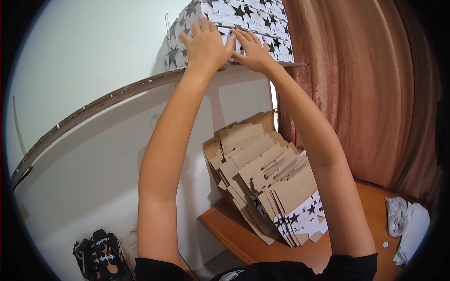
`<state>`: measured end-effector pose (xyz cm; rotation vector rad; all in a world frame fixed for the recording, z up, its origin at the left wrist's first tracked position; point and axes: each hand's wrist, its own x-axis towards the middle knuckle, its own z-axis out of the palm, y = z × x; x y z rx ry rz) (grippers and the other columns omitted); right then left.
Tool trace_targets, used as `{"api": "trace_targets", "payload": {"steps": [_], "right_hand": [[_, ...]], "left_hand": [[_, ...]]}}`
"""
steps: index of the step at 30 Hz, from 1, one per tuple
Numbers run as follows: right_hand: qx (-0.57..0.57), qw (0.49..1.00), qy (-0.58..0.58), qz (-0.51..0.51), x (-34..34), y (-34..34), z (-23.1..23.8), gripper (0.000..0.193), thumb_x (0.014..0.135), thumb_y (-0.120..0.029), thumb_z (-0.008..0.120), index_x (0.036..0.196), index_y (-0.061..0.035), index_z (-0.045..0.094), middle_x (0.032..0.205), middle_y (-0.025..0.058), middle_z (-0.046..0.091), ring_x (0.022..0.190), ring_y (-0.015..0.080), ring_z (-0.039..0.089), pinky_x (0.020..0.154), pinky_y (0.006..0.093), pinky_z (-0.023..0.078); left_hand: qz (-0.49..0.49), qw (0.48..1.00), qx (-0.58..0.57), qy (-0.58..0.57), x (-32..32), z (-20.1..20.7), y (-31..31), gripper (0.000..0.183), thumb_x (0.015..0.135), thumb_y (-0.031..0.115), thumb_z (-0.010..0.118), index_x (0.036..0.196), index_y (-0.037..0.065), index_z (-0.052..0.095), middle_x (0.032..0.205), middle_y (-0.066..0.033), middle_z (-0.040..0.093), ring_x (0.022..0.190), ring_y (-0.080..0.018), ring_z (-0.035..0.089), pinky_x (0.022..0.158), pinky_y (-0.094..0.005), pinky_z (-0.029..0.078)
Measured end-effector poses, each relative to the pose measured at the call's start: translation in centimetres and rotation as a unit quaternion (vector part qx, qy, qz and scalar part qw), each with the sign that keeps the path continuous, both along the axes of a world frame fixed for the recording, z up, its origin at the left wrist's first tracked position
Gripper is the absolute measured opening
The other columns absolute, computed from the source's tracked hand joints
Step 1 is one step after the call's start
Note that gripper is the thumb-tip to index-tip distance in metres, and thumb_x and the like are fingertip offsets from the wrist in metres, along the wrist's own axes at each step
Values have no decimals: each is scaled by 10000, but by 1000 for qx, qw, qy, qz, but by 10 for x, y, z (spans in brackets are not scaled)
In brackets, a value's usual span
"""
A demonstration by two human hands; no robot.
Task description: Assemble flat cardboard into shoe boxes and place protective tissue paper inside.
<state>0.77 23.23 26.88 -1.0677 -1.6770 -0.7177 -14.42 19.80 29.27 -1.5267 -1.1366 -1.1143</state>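
Note:
White boxes with black stars [253, 16] stand stacked on a high shelf [108, 100]. Both my arms stretch up to them. My left hand [205, 47] lies with fingers spread against the front of the lower boxes. Close beside it on the right, my right hand [253, 50] is also open, fingers apart, on or just before the same box front. The two thumbs come near each other. Neither hand is wrapped round anything. Parts of the lower boxes are hidden behind my hands, and the stack's top runs out of view.
Below the shelf, a leaning pile of flattened cardboard boxes [262, 173] rests on a brown wooden table [375, 206]. A crumpled clear plastic bag [396, 215] and white paper [415, 229] lie on the right. Brown curtains [361, 93] hang there. Black sandals [104, 255] are at lower left.

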Motion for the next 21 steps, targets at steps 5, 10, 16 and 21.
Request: {"api": "trace_targets", "payload": {"steps": [5, 10, 16, 21], "right_hand": [[90, 984, 74, 136, 17, -9, -105, 574, 836, -369, 552, 1341, -186, 350, 1389, 81, 309, 1323, 347, 215, 1013, 617, 126], [-1, 989, 143, 47, 25, -71, -297, 567, 799, -265, 599, 1316, -159, 390, 1385, 102, 304, 1309, 382, 212, 1028, 571, 149], [-231, 922, 268, -155, 29, -176, -523, 568, 777, -245, 615, 1290, -111, 412, 1369, 195, 292, 1302, 433, 187, 1002, 623, 137], [-327, 887, 255, -203, 24, -241, -576, 596, 776, -237, 619, 1305, -96, 384, 1383, 191, 262, 1308, 427, 176, 988, 636, 161]], "left_hand": [[-233, 955, 104, 148, 18, -110, -10, 454, 814, 328, 547, 1200, 89, 543, 1308, -46, 466, 1241, -235, 388, 1026, -505, 205], [-382, 916, -110, 59, 34, -304, -21, 454, 809, 269, 561, 1210, 58, 526, 1272, -81, 487, 1196, -271, 428, 996, -468, 271], [-435, 831, -347, 23, 66, -491, -74, 435, 795, 218, 574, 1185, 32, 527, 1184, -128, 517, 1078, -299, 485, 907, -414, 369], [-393, 840, -372, 36, 95, -559, -117, 551, 781, 266, 577, 1264, 38, 442, 1284, -128, 435, 1148, -295, 403, 917, -457, 307]]}}
